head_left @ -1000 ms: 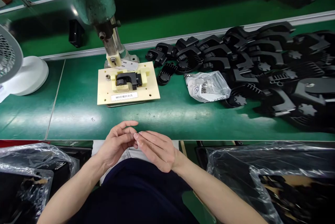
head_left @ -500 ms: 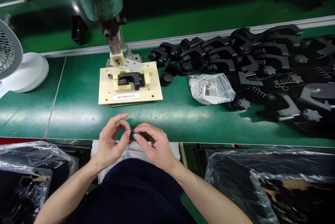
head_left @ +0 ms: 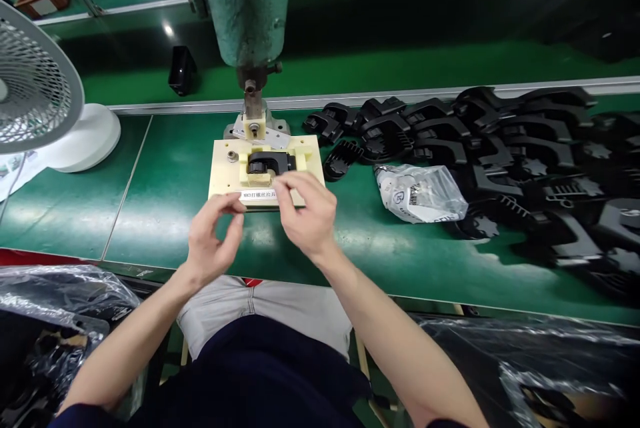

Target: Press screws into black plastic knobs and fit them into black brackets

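My right hand (head_left: 309,215) is at the front edge of the cream fixture plate (head_left: 220,175), thumb and forefinger pinched together just in front of a black curved plastic part (head_left: 274,160). Whatever sits in that pinch is too small to name. To its left, my left hand (head_left: 214,235) hovers by the plate's front left corner, its thumb and forefinger curled together at the tips around something I cannot make out. The black part lies in the raised nest of the plate, under the head of a green press (head_left: 245,8).
Many black plastic parts (head_left: 435,125) are heaped along the right of the green bench (head_left: 170,215). A clear printed plastic bag (head_left: 420,195) lies before them. A grey fan (head_left: 35,81) stands at left. Plastic-lined bins flank my lap.
My hands have parted and moved forward from the bench's front edge. The right has reached the fixture plate; the left follows less far. The camera view has shifted too.
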Motion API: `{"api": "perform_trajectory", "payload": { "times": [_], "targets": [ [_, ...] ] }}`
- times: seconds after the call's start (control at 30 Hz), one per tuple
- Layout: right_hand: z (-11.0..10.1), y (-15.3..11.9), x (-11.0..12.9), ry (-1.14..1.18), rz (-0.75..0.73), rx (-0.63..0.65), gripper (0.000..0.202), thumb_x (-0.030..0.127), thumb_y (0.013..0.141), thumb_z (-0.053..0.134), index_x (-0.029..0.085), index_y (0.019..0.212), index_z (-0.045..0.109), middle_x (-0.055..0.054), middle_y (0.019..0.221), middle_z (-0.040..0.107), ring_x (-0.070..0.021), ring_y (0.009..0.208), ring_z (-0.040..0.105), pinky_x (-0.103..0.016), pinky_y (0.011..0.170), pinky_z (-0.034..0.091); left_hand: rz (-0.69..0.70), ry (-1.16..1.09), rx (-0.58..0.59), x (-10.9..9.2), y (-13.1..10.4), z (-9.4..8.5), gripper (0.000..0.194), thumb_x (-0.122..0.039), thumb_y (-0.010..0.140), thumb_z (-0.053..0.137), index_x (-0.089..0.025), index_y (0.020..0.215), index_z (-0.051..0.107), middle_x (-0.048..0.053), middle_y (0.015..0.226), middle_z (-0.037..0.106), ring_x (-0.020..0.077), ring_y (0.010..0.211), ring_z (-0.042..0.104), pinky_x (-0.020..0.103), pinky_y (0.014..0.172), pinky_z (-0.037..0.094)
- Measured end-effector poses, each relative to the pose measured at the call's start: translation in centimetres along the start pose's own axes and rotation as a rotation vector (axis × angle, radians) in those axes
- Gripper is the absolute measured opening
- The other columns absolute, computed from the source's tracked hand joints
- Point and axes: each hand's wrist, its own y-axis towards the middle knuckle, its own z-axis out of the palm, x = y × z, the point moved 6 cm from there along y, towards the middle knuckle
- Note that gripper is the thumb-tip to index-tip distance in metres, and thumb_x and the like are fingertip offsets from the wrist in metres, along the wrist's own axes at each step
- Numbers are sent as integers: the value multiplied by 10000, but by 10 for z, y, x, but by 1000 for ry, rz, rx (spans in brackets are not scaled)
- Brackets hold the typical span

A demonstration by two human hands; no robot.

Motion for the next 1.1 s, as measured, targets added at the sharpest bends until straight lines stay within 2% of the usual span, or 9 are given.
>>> {"api": "perform_trajectory", "payload": {
  "times": [0.13,0.33,0.63,0.83,1.1],
  "targets": [
    [23,31,-16,-85,1,-75,165,206,899,507,198,802,640,-42,804,677,-188,791,627,-345,749,503,35,30,-79,11,40,-9,212,-141,817,565,-183,1018,618,37,852,620,144,804,611,272,708,517],
    [43,38,-26,-207,25,-83,192,225,897,511,194,781,661,-42,759,675,-204,773,611,-363,754,442,65,89,-84,26,73,-8,153,-162,817,538,-174,950,612,41,858,630,141,820,615,257,706,520],
    [50,37,-29,-252,61,-139,215,242,908,500,194,770,658,-35,735,678,-208,759,602,-364,746,397,77,-16,-28,43,96,14,379,-338,855,581,-208,1199,493,90,1110,625,201,1028,625,341,862,533],
    [53,34,-29,-281,55,-195,243,249,917,483,188,774,670,-39,712,668,-207,733,596,-360,717,390,75,-10,-18,45,103,21,466,-424,847,617,-205,1229,465,82,1031,641,219,1004,640,372,884,519],
    [55,37,-33,-286,73,-160,270,261,933,469,186,755,657,-56,741,671,-211,742,597,-364,734,409,129,12,48,45,113,19,541,-525,811,629,-213,1224,470,61,925,631,212,871,660,391,821,536]
  ]
}}
